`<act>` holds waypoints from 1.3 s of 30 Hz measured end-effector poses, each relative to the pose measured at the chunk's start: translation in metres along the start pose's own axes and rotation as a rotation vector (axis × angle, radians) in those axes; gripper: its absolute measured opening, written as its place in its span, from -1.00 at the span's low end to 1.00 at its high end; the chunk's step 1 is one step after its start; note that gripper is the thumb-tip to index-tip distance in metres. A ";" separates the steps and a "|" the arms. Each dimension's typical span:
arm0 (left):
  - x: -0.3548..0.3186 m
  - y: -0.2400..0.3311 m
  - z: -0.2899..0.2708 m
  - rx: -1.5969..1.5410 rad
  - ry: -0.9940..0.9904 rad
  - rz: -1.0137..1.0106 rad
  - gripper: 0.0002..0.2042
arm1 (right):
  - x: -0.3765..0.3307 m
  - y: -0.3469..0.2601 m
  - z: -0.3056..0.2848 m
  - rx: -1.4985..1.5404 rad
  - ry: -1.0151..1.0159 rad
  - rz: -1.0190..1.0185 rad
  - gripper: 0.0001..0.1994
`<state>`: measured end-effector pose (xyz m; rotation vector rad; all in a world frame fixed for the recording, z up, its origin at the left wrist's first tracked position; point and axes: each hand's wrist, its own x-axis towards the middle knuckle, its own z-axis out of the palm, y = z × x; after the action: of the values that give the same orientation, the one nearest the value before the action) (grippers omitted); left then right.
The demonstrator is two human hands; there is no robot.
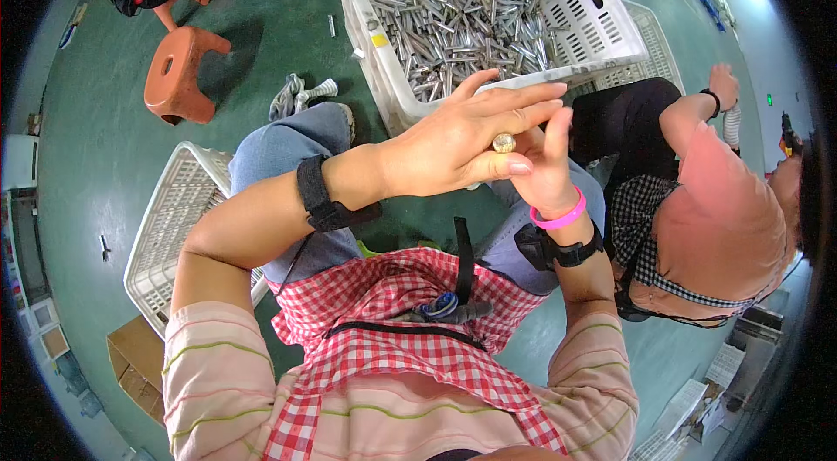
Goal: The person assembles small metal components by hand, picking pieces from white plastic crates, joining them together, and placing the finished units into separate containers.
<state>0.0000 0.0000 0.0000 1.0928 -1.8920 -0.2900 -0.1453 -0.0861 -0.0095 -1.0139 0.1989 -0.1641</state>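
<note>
My left hand (453, 134) is raised in front of the white plastic crate (397, 108), with its fingers stretched out to the right and its thumb below them. My right hand (545, 173) meets it from the right, palm side against the left hand. One digit of the right hand points up; its other fingers are largely hidden behind the left hand. A round gold-coloured ring (504, 143) shows where the hands overlap. Neither hand visibly holds a workpiece. Many short silvery metal tubes (471, 25) lie loose in the crate beyond my hands.
A second white crate (161, 234) stands by my left leg, above a cardboard box (135, 365). An orange stool (179, 77) is on the green floor at left. A co-worker in a pink top (728, 217) sits close on my right; other people are at the far side.
</note>
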 end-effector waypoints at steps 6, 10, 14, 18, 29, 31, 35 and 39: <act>-0.003 -0.003 0.003 -0.079 0.037 -0.074 -0.30 | -0.002 0.005 -0.009 -0.441 0.115 -0.008 -0.36; 0.001 -0.006 0.004 -0.095 0.103 -0.068 -0.25 | 0.007 -0.001 0.016 -0.545 0.220 -0.204 -0.35; 0.011 0.000 0.012 -0.179 0.332 0.022 -0.20 | 0.008 -0.005 0.020 -0.646 0.247 -0.365 -0.36; 0.021 0.019 0.010 -0.984 0.354 -0.375 -0.18 | 0.017 -0.005 0.036 -0.686 0.413 -0.531 -0.42; 0.033 0.017 0.015 -0.944 0.488 -0.477 -0.32 | 0.033 -0.003 0.031 -0.895 0.498 -0.746 -0.42; 0.029 0.010 0.019 -0.906 0.505 -0.342 -0.37 | 0.037 -0.003 0.031 -0.925 0.470 -0.823 -0.44; 0.030 0.018 0.021 -0.907 0.626 -0.443 -0.42 | 0.036 -0.006 0.039 -0.853 0.480 -0.730 -0.45; 0.030 0.023 0.024 -0.843 0.688 -0.496 -0.47 | 0.039 -0.008 0.027 -0.641 0.365 -0.636 -0.48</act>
<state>-0.0383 -0.0154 0.0178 0.8749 -0.7303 -0.7878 -0.1014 -0.0770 0.0075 -1.6620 0.2622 -0.9117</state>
